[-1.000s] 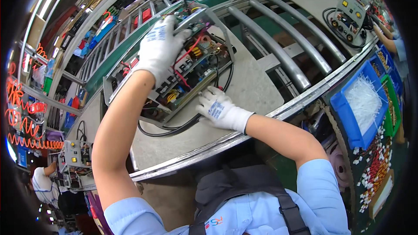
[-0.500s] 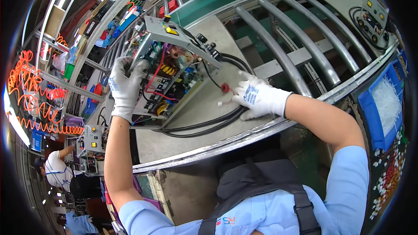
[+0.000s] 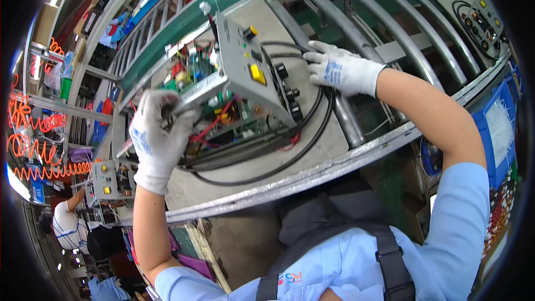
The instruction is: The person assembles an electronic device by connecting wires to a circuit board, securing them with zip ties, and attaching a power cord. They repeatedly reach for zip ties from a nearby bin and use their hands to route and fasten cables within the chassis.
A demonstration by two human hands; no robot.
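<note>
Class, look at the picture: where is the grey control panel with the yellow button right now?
In the head view, the grey control panel sits centre-left on the conveyor board, between the left hand and right hand.

Our gloved left hand (image 3: 159,139) is curled in a tight grip, gloved right hand (image 3: 340,69) stretched forward, fingers flat-ish.

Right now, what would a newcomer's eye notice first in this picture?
First, the open grey control box at the centre of the workbench, tilted up, with coloured wiring and circuit boards exposed. The left hand, in a white glove, grips its lower left edge; the gloved right hand rests on the black cables beside it. At far left, orange coiled hoses hang.
</note>
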